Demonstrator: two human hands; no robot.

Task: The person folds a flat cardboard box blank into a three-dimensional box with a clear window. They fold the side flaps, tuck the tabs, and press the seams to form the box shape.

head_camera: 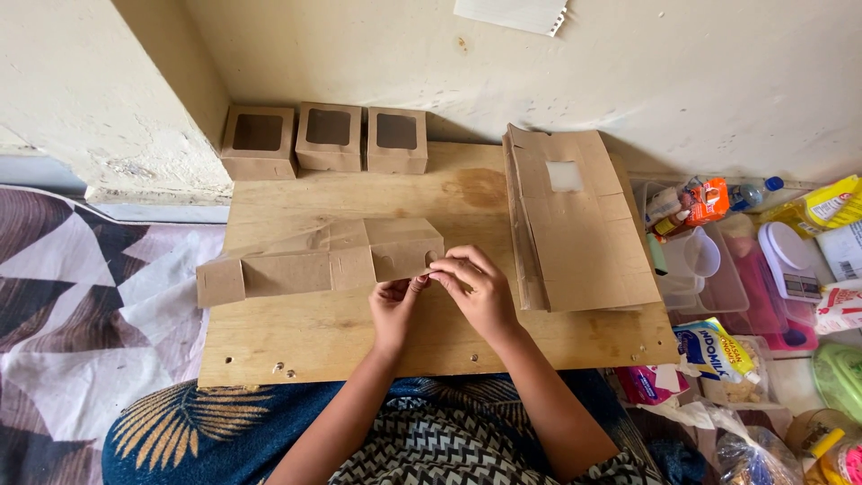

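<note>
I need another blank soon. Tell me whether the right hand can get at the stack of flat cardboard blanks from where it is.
Probably yes. The right hand pinches the half-folded box close beside the stack of flat cardboard blanks, with bare wooden board between them and nothing blocking. It would first need to let go.

Three small brown cardboard window boxes (324, 138), assembled, in a row against the wall. One half-folded brown box blank (319, 256) on the wooden board. Stack of flat brown window-box blanks (579, 220), right of it. Blue-and-yellow snack packet (714, 348), yellow pouch (831, 203) and orange wrapper (707, 198) among clutter, far right.
</note>
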